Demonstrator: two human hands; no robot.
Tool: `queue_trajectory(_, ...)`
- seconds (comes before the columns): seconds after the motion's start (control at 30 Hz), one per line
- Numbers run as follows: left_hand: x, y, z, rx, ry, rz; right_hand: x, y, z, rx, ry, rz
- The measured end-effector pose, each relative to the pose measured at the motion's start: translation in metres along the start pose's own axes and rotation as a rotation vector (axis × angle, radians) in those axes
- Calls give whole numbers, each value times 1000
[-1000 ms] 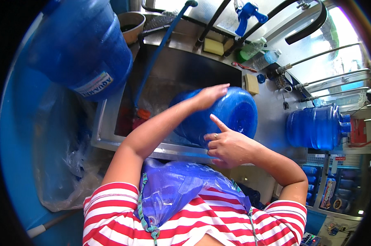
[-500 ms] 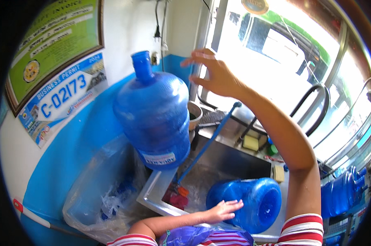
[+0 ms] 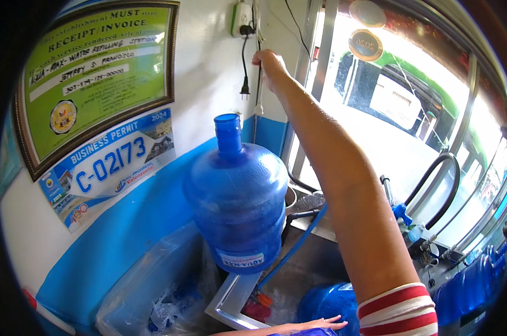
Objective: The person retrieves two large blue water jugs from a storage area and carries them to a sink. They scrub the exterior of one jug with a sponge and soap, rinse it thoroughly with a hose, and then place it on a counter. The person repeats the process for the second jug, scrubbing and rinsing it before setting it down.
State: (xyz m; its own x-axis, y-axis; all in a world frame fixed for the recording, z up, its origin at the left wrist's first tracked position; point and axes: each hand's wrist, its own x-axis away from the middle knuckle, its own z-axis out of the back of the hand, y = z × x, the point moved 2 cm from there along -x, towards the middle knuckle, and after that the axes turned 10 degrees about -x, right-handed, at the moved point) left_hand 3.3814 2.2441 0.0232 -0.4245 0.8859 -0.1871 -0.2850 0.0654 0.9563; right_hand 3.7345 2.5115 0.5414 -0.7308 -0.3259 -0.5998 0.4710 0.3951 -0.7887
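My right hand (image 3: 271,68) is raised high against the wall corner, its fingers curled at the dark cords (image 3: 258,92) below a power outlet (image 3: 243,14); what they grip is too small to make out. My left hand (image 3: 323,326) is low at the bottom edge, fingers apart, beside a blue jug (image 3: 315,307) lying in the steel sink, partly hidden by my right arm. A large upright blue water jug (image 3: 231,190) stands on the corner of the sink's rim (image 3: 225,308). A loose black plug (image 3: 244,88) hangs near my right hand.
A framed green certificate (image 3: 152,67) and a blue sign (image 3: 57,199) hang at left. Below is a bin lined with clear plastic (image 3: 124,297). Hoses (image 3: 295,249), faucets and more blue jugs (image 3: 460,288) line the counter at right, under a bright window (image 3: 376,140).
My view has tilted up to the wall. My right hand has left the lying jug and risen past the upright jug to the cords, fingers now curled. My left hand has dropped to the frame's bottom edge.
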Motion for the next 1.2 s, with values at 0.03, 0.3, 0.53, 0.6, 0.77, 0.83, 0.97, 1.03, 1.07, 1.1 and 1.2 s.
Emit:
queue_trajectory(0.03,5,0,-5,55,21,-5,4,-7,-8,-5,-24,91)
queue_trajectory(0.3,-10,24,2,-195,-9,-84,37,-94,173,394,-303,665)
queue_trajectory(0.53,22,28,0,-292,116,-2,397,-154,255,673,-611,-504)
queue_trajectory(0.6,8,37,-1,-344,100,12,509,-143,337,759,28,-264)
queue_trajectory(0.77,-6,45,1,-359,266,20,708,-55,453,310,553,-826)
queue_trajectory(0.83,-15,50,6,-314,394,-24,707,-51,452,305,540,-689)
queue_trajectory(0.97,-57,129,30,-428,504,-191,636,-154,450,569,430,-470)
queue_trajectory(1.03,-92,168,28,-582,560,-343,605,-226,441,557,488,-424)
queue_trajectory(1.07,-113,182,24,-677,578,-440,604,-256,455,689,448,-427)
queue_trajectory(1.1,-126,199,22,-742,606,-478,600,-272,459,635,497,-469)
queue_trajectory(1.2,-151,224,15,-810,695,-512,582,-293,472,575,538,-516)
